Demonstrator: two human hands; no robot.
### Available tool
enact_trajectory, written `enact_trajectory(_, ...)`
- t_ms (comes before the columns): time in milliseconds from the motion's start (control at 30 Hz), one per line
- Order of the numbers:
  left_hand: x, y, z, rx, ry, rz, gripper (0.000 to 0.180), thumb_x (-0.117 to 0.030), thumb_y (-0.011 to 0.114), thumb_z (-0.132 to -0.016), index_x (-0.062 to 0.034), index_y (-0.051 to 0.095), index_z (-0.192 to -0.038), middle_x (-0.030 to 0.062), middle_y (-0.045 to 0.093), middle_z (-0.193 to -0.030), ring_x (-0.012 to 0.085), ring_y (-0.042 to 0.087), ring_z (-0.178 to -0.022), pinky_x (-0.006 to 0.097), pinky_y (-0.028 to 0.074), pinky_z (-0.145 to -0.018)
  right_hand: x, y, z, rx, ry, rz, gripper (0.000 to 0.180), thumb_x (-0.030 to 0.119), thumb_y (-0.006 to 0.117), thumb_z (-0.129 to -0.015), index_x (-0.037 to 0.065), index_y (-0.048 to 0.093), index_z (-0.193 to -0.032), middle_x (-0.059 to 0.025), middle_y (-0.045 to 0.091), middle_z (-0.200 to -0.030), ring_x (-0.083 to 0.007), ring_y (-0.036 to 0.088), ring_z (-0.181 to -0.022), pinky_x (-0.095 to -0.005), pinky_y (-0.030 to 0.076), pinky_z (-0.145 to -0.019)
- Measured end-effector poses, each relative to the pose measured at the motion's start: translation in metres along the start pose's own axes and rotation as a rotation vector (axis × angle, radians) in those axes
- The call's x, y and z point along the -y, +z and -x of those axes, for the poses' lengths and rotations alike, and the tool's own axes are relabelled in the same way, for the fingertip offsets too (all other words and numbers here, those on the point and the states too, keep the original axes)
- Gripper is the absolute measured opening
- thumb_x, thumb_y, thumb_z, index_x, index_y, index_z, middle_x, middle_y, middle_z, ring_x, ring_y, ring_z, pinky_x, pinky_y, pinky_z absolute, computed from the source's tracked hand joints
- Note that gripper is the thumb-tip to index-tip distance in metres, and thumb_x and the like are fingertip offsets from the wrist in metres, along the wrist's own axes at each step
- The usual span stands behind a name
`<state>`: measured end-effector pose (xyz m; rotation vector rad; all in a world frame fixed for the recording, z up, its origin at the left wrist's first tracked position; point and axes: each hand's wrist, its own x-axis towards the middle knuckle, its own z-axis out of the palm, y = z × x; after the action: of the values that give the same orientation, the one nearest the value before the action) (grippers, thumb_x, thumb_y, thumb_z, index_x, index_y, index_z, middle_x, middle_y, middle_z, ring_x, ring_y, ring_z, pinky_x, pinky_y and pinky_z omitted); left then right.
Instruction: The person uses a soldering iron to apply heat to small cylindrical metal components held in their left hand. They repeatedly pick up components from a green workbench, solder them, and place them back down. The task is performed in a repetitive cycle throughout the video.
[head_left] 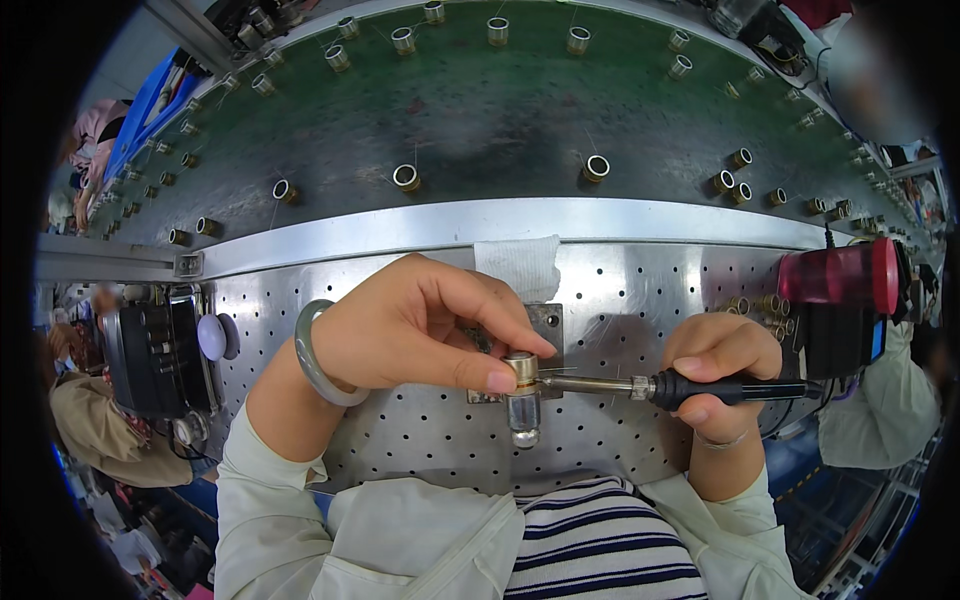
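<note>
Between thumb and index finger, my left hand (420, 330) pinches a small silvery metal ring (521, 367) with a copper-coloured band at its lower edge. The ring sits at the upper end of a shiny round-ended metal post (524, 418). From the right, my right hand (722, 365) grips a soldering iron (600, 385) by its black handle. The iron's tip reaches the ring's lower edge; whether it touches is too fine to tell. A flat metal block (550, 325) lies behind, partly covered by my left hand.
Beyond the perforated metal worktop (400, 440) runs a green conveyor belt (480, 110) carrying several similar rings (405, 178). At right stand a red translucent container (835, 277) and several loose rings (770, 305). A black device (150, 360) stands left. White tissue (518, 262) lies at the belt's edge. Other people sit nearby.
</note>
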<state>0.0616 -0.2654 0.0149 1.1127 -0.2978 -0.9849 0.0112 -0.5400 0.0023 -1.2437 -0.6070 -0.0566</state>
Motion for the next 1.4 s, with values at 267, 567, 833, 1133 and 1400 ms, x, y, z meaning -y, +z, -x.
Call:
enact_trajectory(267, 0.001, 0.0, -0.002, -0.001, -0.006, 0.005, 0.034, 0.011, 0.07, -0.069, 0.0065, 0.066, -0.102, 0.0156, 0.062, -0.097, 0.0159, 0.061, -0.084, 0.023, 0.05, -0.075, 0.0, 0.0, 0.001, 0.013, 0.018, 0.047, 0.027, -0.005, 0.076, -0.064, -0.005, 0.063, -0.088, -0.0136, 0.062, -0.069, -0.0196, 0.059, -0.056, -0.0255, 0.044, -0.05)
enact_trajectory(567, -0.003, 0.0, -0.002, 0.037, 0.003, 0.02, 0.033, 0.006, 0.071, -0.071, 0.0058, 0.065, -0.103, 0.0132, 0.062, -0.097, 0.0142, 0.061, -0.083, 0.021, 0.051, -0.072, 0.003, 0.0, 0.0, 0.044, -0.007, 0.124, 0.026, -0.001, 0.078, -0.064, -0.003, 0.063, -0.085, -0.0121, 0.061, -0.067, -0.0193, 0.058, -0.054, -0.0253, 0.044, -0.048)
enact_trajectory(833, -0.002, 0.006, -0.001, -0.031, 0.007, -0.037, 0.035, 0.01, 0.071, -0.069, 0.0082, 0.065, -0.103, 0.0158, 0.061, -0.098, 0.0159, 0.062, -0.083, 0.022, 0.051, -0.073, 0.003, -0.001, 0.001, 0.053, -0.018, 0.156, 0.026, -0.001, 0.078, -0.064, -0.003, 0.063, -0.085, -0.0122, 0.06, -0.067, -0.0196, 0.058, -0.053, -0.0255, 0.044, -0.048)
enact_trajectory(1133, 0.001, 0.003, -0.006, 0.003, -0.007, 0.021, 0.035, 0.011, 0.071, -0.068, 0.0082, 0.065, -0.102, 0.0151, 0.061, -0.095, 0.0172, 0.061, -0.084, 0.024, 0.049, -0.075, 0.0, -0.006, 0.006, -0.049, -0.021, -0.006, 0.024, -0.007, 0.072, -0.066, -0.005, 0.061, -0.088, -0.0138, 0.061, -0.069, -0.0198, 0.058, -0.055, -0.0263, 0.044, -0.05)
enact_trajectory(1400, 0.005, -0.008, -0.004, 0.039, 0.032, 0.031, 0.032, 0.002, 0.074, -0.071, 0.0046, 0.067, -0.102, 0.01, 0.062, -0.095, 0.0148, 0.058, -0.085, 0.025, 0.047, -0.075, -0.005, 0.001, 0.008, -0.147, 0.027, -0.031, 0.025, 0.003, 0.078, -0.068, -0.002, 0.061, -0.086, -0.0138, 0.06, -0.071, -0.02, 0.056, -0.054, -0.0286, 0.044, -0.049)
